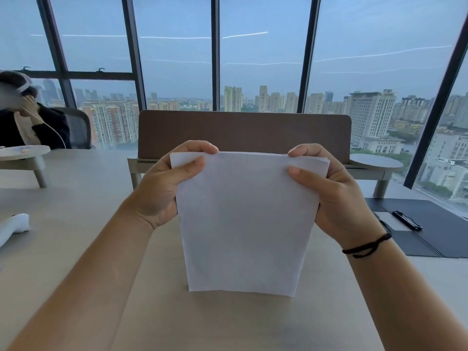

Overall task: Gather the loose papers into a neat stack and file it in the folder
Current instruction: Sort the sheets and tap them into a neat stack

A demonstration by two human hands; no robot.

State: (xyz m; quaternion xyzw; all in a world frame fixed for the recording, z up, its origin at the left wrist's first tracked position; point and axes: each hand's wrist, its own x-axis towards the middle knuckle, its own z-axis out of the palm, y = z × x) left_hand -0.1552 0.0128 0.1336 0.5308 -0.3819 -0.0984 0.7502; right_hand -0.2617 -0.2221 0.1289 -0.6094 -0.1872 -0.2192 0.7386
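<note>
Paper stack (247, 219) stands upright on its bottom edge, centre of counter (76, 203). Left hand (162, 188) grips stack's upper-left edge: thumb in front, fingers (200, 146) curled over top. Right hand (336, 193) grips upper-right edge likewise. Black folder (430, 224) lies open, flat, at right w/ black clip (407, 220) on it, well apart from stack.

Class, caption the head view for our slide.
Both hands hold a paper stack upright on the table.
</note>
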